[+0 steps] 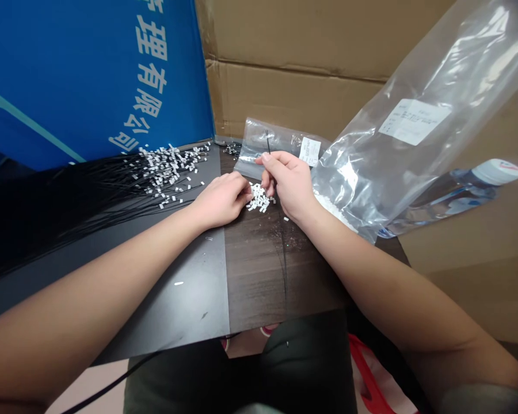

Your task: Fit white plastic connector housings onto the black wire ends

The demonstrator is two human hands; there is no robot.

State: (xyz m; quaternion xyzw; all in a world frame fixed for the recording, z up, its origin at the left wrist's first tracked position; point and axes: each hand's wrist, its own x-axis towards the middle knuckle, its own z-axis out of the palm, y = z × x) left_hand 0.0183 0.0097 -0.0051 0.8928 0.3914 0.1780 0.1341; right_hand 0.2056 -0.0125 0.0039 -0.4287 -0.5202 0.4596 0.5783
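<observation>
Our right hand [289,184] pinches a thin black wire [283,259] between thumb and forefinger, the wire running above and below the grip. Our left hand [222,200] lies curled at the edge of a small heap of white pieces [259,198], its fingers [243,192] closed; we cannot tell whether they hold anything. The heap sits between both hands on a dark wood-grain table [259,276]. To the left, on a black sheet [185,310], lies a fanned bundle of black wires [69,215], with more white pieces [168,169] scattered at its tips. Ahead and to the right are a small labelled plastic bag [267,144] and a larger labelled plastic bag [414,121]. Beyond stand a blue printed board [90,75] and cardboard [293,40].
</observation>
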